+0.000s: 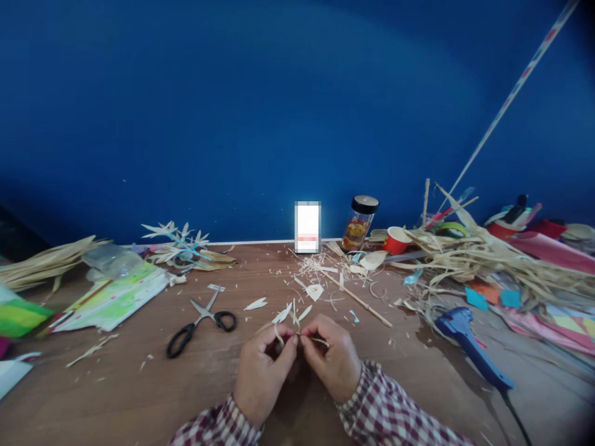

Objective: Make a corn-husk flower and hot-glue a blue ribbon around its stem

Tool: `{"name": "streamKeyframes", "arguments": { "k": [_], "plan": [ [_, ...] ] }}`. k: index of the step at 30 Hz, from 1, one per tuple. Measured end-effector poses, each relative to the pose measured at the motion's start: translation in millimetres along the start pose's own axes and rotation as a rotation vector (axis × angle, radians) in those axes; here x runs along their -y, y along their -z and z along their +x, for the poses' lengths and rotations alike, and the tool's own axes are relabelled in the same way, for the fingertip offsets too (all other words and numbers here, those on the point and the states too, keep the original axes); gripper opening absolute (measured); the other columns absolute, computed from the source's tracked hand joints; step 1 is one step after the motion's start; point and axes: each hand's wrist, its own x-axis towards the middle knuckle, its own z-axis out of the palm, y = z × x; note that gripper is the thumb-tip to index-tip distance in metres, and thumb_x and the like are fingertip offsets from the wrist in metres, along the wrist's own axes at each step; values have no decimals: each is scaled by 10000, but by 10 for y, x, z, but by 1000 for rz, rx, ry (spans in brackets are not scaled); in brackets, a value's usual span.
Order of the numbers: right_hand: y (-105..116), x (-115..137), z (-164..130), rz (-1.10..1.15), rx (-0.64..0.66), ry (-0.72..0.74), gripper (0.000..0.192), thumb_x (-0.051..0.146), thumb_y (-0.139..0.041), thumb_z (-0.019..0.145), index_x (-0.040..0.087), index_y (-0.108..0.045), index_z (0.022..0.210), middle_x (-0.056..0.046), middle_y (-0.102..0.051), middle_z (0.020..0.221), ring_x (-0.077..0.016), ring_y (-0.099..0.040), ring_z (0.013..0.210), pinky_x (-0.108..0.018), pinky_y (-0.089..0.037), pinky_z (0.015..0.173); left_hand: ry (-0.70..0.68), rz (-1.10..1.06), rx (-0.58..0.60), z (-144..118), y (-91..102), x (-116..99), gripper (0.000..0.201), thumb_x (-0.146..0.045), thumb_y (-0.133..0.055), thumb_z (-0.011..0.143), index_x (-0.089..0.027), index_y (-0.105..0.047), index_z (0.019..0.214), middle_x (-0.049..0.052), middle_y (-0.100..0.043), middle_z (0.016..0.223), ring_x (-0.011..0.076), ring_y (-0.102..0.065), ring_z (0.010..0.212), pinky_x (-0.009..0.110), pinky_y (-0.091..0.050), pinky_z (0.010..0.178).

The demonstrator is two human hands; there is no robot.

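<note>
My left hand [261,373] and my right hand [335,360] meet close together above the table, thumbs and forefingers pinched. Between the fingertips is a thin, pale plant-fibre strip [278,335], looped at the left and with a tail at the right. Small pale leaf-shaped pieces [282,314] stick up just beyond the fingers; whether they are joined to the strip I cannot tell. Left of my hands lie black-handled scissors [203,317], blades spread. A cut leaf-shaped piece [255,304] lies on the table between the scissors and my fingers.
Blue glue gun [474,347] with a cord lies at the right. Behind are a thin stick [356,298], scraps, a lidded jar [360,223], a red paper cup [396,240] and a heap of dry husks [483,257]. A leafy piece [179,241] lies back left.
</note>
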Motion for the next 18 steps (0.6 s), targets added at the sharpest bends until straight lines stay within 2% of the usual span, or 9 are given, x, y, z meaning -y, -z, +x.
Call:
{"name": "streamKeyframes", "arguments": {
  "k": [3, 10, 18],
  "plan": [
    [4, 12, 0, 34, -2, -10, 77, 149, -500, 737, 178, -556, 692, -9, -553, 672, -122, -499, 615, -221, -377, 566, 50, -88, 38, 9, -10, 18, 114, -248, -533, 724, -156, -595, 699, 16, -596, 674, 142, -558, 637, 247, -455, 608],
    [1, -17, 14, 129, 8, -82, 83, 167, -516, 729, 169, -580, 676, -5, -559, 643, -115, -505, 594, -210, -393, 546, 368, -329, 167, 76, -12, 53, 213, -342, -565, 693, -131, -585, 719, 0, -566, 643, 114, -531, 571, 216, -462, 508],
    [-21, -64, 15, 183, 31, -124, 73, 180, -544, 709, 166, -606, 673, -9, -577, 648, -111, -516, 577, -205, -402, 522, 452, -355, 214, 105, 27, 72, 225, -347, -601, 644, -125, -592, 673, -23, -530, 576, 85, -498, 506, 197, -454, 454]
  ]
}}
